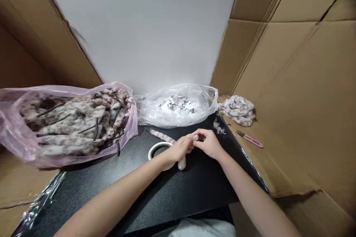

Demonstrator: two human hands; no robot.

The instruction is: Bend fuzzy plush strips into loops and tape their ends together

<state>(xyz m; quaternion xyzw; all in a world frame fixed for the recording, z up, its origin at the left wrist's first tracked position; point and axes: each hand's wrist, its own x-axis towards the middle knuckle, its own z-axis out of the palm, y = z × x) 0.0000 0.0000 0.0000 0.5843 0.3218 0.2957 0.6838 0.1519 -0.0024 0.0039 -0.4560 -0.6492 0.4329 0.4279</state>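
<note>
Both hands meet over the black table, fingers closed around a fuzzy white strip (182,163). My left hand (179,149) wraps its middle, and one rounded end sticks out below the palm. At the strip's upper end, the fingertips of my right hand (209,143) pinch close to the left fingers. Most of the strip is hidden by the fingers. Partly behind my left hand lies a white roll of tape (150,152). Just beyond the roll rests a fuzzy pinkish-white stick (161,136) with a thin dark tip.
A pink plastic bag (130,118) full of fuzzy strips with dark stems stands at left. Behind the hands lies a clear bag (150,113) of small white and metallic pieces. At right are a fuzzy heap (238,110), a pink-handled tool (251,140), fluff (219,127) and cardboard walls (306,92).
</note>
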